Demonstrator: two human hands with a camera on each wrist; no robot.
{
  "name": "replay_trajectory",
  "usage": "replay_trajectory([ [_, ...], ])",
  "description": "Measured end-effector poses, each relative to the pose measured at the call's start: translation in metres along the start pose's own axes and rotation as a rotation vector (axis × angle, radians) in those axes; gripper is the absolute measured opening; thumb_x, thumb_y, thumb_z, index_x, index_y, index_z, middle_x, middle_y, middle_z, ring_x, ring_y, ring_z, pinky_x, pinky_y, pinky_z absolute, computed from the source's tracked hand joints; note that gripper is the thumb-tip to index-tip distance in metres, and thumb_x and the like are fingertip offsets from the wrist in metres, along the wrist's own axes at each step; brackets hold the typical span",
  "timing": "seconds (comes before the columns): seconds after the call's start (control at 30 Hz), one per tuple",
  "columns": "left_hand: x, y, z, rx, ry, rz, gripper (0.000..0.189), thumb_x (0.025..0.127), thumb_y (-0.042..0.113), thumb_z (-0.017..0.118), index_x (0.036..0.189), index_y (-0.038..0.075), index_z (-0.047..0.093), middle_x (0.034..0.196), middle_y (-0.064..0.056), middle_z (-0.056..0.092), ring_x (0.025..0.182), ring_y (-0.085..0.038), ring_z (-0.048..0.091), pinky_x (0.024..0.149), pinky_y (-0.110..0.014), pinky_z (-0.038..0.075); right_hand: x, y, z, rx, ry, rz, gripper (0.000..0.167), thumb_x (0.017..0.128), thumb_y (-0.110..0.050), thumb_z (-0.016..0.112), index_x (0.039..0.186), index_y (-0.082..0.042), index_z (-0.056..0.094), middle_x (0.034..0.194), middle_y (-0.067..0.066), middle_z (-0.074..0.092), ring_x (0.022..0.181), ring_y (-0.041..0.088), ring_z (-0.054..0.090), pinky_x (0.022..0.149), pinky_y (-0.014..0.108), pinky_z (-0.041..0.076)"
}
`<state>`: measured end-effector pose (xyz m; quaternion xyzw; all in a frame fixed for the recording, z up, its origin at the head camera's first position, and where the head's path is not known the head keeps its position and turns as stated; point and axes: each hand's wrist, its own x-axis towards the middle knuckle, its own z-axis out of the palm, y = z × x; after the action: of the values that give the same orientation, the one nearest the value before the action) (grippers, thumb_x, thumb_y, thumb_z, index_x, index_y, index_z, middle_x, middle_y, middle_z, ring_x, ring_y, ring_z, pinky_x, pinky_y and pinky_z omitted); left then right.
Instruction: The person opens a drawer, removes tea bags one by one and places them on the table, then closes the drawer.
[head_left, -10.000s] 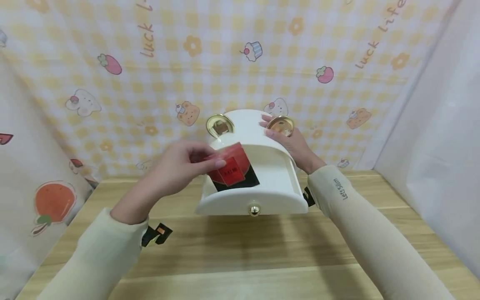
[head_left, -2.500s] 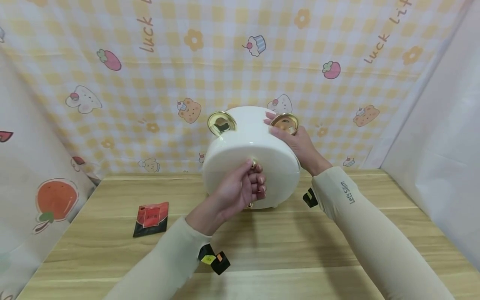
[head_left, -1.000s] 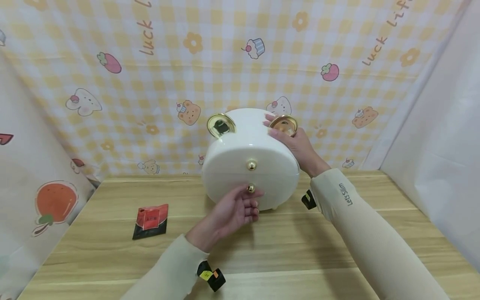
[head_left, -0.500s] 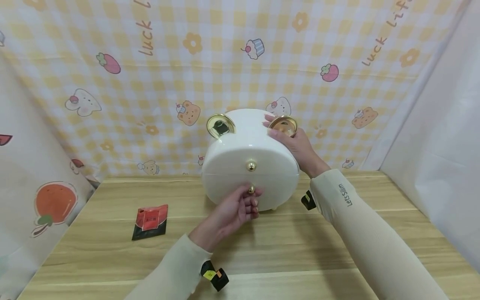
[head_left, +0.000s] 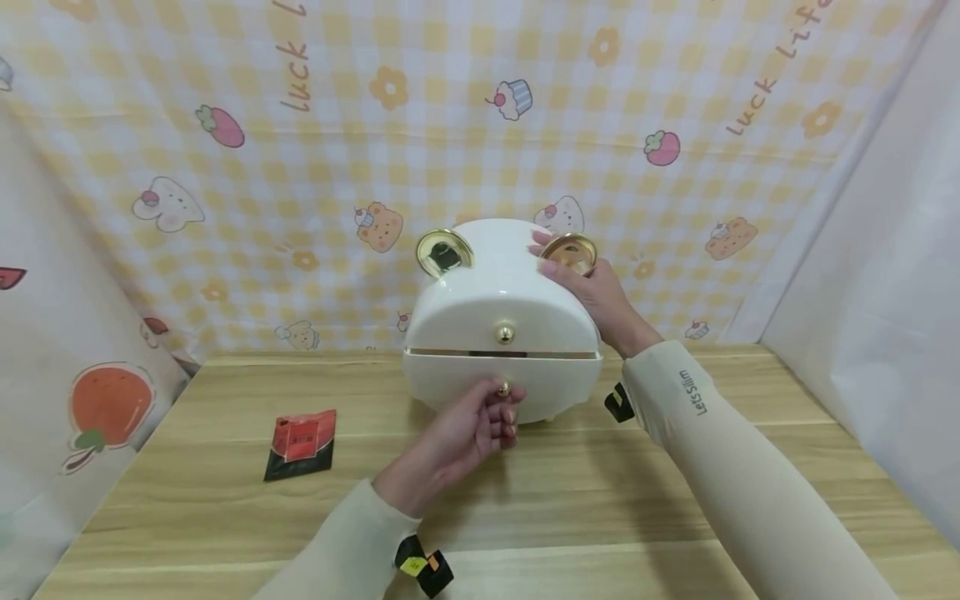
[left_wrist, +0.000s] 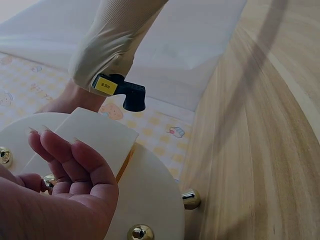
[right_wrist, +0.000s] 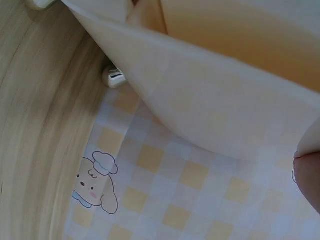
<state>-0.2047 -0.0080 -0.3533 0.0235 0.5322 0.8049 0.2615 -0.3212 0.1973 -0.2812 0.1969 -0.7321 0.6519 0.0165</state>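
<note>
The white cabinet [head_left: 502, 242] stands upright on the desk [head_left: 187, 517], close to the patterned backdrop. Read its round front as a clock face: gold cups sit at 11 [head_left: 445, 252] and 1 [head_left: 573, 252], and the lower drawer [head_left: 442, 375] fills the half from 9 round to 3, ajar by a narrow slot along its top edge. The left hand [head_left: 468, 433] has its grip clamped on the lower knob [left_wrist: 48, 183], thumb and finger pinching it from 6 o'clock. The right hand [head_left: 603, 300] holds the cabinet at 1, thumb in front of the cup there and fingertips behind it.

The shell looks like stiff, glossy plastic, probably light and rather slippery, so a bracing hand on top seems wise. The small round knob suits a 2-finger pinch at its centre, pulled straight. Out at 8 o'clock, the red-and-black packet [head_left: 300, 446] lies flat, likely light and flexible; take it by an edge.
</note>
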Motion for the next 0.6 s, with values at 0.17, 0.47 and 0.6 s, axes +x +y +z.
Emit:
replay_trajectory([
  [0.17, -0.006, -0.003, -0.001, 0.002, -0.004, -0.008, 0.036, 0.109, 0.031, 0.034, 0.110, 0.004, 0.058, 0.075, 0.006, 0.052, 0.072, -0.009, 0.049, 0.075, -0.026, 0.046, 0.000, 0.000, -0.001, 0.003, -0.006, 0.004, 0.048, 0.100, -0.032, 0.065, 0.145, -0.018, 0.055, 0.148, 0.000, 0.058, 0.136, 0.012, 0.055, 0.094, 0.016, 0.053],
  [0.47, -0.023, -0.008, 0.002, 0.007, -0.054, -0.008, 0.034, 0.109, 0.033, 0.037, 0.109, 0.005, 0.057, 0.073, 0.007, 0.052, 0.070, -0.007, 0.049, 0.073, -0.025, 0.045, 0.000, 0.000, -0.002, 0.009, -0.018, 0.007, 0.048, 0.100, -0.032, 0.064, 0.145, -0.019, 0.055, 0.148, 0.002, 0.058, 0.134, 0.011, 0.058, 0.090, 0.018, 0.055],
  [0.6, -0.028, -0.011, 0.004, -0.001, -0.045, -0.013, 0.034, 0.109, 0.032, 0.036, 0.108, 0.006, 0.058, 0.074, 0.006, 0.052, 0.070, -0.007, 0.049, 0.073, -0.025, 0.044, -0.001, 0.000, -0.003, 0.010, -0.022, 0.002, 0.049, 0.100, -0.032, 0.064, 0.146, -0.019, 0.054, 0.148, 0.002, 0.058, 0.132, 0.010, 0.059, 0.090, 0.019, 0.056],
])
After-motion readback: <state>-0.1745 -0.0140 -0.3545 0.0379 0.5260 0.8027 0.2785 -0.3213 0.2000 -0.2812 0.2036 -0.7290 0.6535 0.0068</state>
